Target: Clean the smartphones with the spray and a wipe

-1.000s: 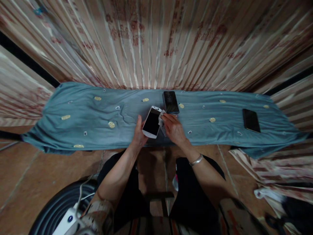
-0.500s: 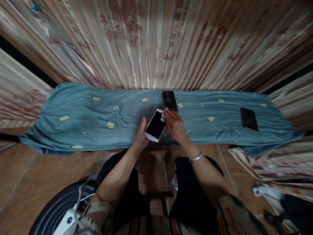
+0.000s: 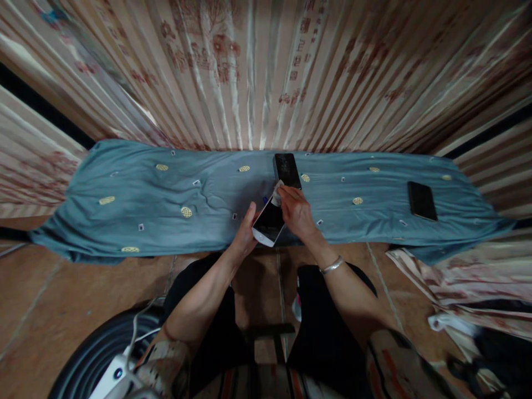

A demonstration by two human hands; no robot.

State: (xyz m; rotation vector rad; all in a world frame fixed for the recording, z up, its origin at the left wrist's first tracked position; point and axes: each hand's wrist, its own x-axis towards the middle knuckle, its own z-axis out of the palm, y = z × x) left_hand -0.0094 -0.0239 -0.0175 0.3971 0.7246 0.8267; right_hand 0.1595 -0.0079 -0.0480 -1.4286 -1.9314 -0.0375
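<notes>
A white smartphone (image 3: 268, 226) with a dark screen is tilted above the near edge of the cloth-covered surface. My left hand (image 3: 245, 233) grips it from the left and below, thumb along its side. In my right hand (image 3: 296, 211) a small whitish wipe (image 3: 277, 194) is pinched and pressed against the upper part of the screen. My right fingers hide the phone's upper right side. Just beyond them lies a black smartphone (image 3: 286, 169), its screen marked with smudges or cracks. A small blue thing (image 3: 265, 200) shows behind the white phone, too little of it to name.
The blue-green cloth (image 3: 216, 216) has pineapple prints and some wrinkles. Far to the right lies another dark phone-like device (image 3: 422, 200). Curtains (image 3: 257, 83) hang close behind and at both sides. At lower left, a white power strip (image 3: 111, 378) rests on a black coiled hose (image 3: 78, 354).
The white phone has shifted slightly right and turned a little in my left hand. My right hand remains at the screen with the wipe. A small blue thing now shows behind the phone.
</notes>
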